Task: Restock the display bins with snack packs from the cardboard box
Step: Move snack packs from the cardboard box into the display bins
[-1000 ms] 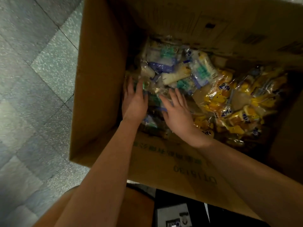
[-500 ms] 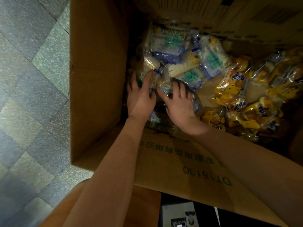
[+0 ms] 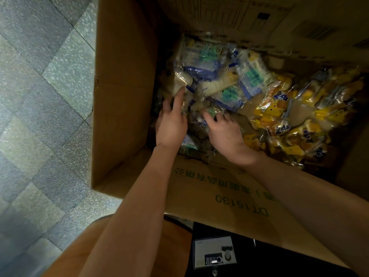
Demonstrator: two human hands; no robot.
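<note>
An open cardboard box (image 3: 121, 96) holds loose snack packs. Blue, green and white packs (image 3: 201, 62) fill its far left part, and yellow packs (image 3: 279, 120) pile up on the right. Both my hands are down in the near left corner. My left hand (image 3: 171, 124) lies on the packs with its fingers stretched out, fingertips touching a pale pack (image 3: 177, 84). My right hand (image 3: 225, 132) has its fingers curled over a clear-wrapped pack with green print (image 3: 211, 112). Packs under my hands are mostly hidden.
The box's near flap (image 3: 229, 196), printed with green letters, folds towards me under my forearms. A speckled tiled floor (image 3: 44, 116) lies to the left of the box. A card case badge (image 3: 214, 254) hangs at the bottom of the view.
My right hand's fingers went from flat to curled over a pack. My left hand slid slightly farther in, towards the pale pack. The view moved closer to the box.
</note>
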